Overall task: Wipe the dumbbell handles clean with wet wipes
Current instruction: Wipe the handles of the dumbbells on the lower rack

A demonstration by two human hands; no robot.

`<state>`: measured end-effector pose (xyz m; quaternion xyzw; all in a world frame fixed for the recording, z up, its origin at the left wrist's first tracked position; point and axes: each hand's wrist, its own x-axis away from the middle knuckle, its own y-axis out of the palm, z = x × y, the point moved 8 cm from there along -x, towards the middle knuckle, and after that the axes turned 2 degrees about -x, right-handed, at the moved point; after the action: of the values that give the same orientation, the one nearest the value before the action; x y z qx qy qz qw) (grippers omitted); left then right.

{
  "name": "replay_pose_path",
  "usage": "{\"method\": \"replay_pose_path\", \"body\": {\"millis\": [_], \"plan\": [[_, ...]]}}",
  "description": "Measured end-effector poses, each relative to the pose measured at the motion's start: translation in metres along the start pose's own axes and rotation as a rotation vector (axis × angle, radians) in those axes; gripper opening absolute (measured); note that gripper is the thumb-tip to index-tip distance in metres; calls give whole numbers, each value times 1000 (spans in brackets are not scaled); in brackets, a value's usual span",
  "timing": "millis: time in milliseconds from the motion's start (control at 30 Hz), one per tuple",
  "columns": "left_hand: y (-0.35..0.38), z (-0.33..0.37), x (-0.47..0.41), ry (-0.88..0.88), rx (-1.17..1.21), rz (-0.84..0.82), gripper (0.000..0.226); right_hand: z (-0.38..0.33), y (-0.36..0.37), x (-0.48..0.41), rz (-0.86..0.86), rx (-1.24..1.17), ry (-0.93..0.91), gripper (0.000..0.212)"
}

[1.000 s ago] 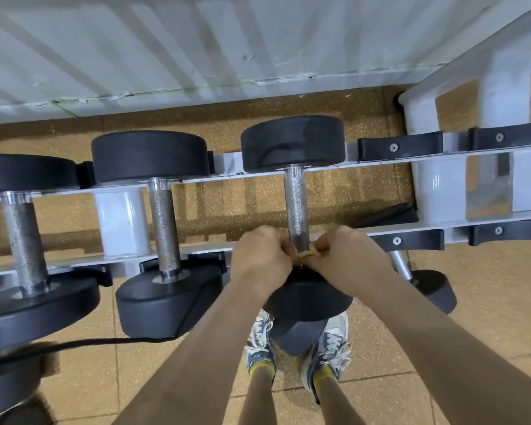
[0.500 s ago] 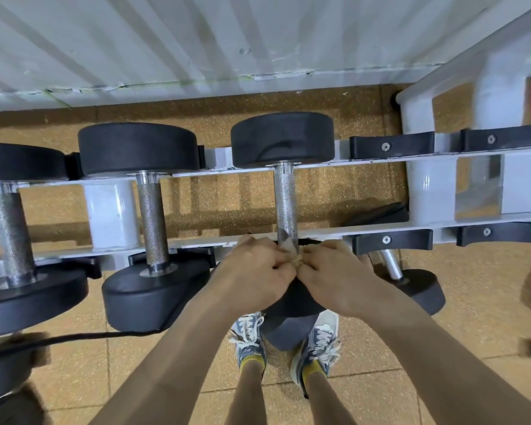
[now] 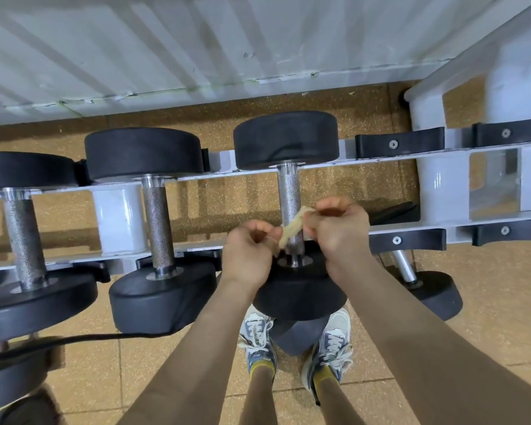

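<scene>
A black dumbbell with a knurled steel handle lies across the white rack in front of me. A small crumpled beige wet wipe is stretched in front of the handle's near part. My left hand pinches the wipe's lower left end. My right hand pinches its upper right end, a little higher. Both hands hover just above the near weight head. Whether the wipe touches the handle I cannot tell.
Two more dumbbells rest on the white rack to the left. Another dumbbell sits lower right. Black rack cradles stand vacant at right. A black cable runs across the tiled floor. My shoes stand below.
My hands, which were pressed together low on the handle, have drawn apart. The right hand rose and the wipe now shows stretched between them.
</scene>
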<state>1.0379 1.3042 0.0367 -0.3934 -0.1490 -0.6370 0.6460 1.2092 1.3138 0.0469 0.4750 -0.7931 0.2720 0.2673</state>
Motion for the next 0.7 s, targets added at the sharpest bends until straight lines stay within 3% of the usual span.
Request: {"method": "replay_pose_path", "body": {"millis": [67,133,233,300,367,433,567,633,700], "plan": [[3,7,-2,-34,231,44,5,2,5,0,52,-39,-6,20],[7,16,-2,12,277,60,6,-5,4,7,37,201,-127,12],[12,17,4,103,-23,13,11,-9,2,24,-72,642,-314,13],[16,15,10,124,-232,-40,15,0,0,25,-141,876,-289,17],[14,21,13,171,-366,-45,14,1,-1,20,-176,823,-260,24],[11,28,12,232,-372,-18,12,-6,-3,13,-133,601,-221,30],[-1,25,-6,107,13,107,14,-15,-1,5,19,253,-151,24],[-1,25,-12,84,139,165,18,-11,0,8,39,252,-128,23],[1,26,-5,98,138,200,19,-5,-2,12,9,430,-132,20]]}}
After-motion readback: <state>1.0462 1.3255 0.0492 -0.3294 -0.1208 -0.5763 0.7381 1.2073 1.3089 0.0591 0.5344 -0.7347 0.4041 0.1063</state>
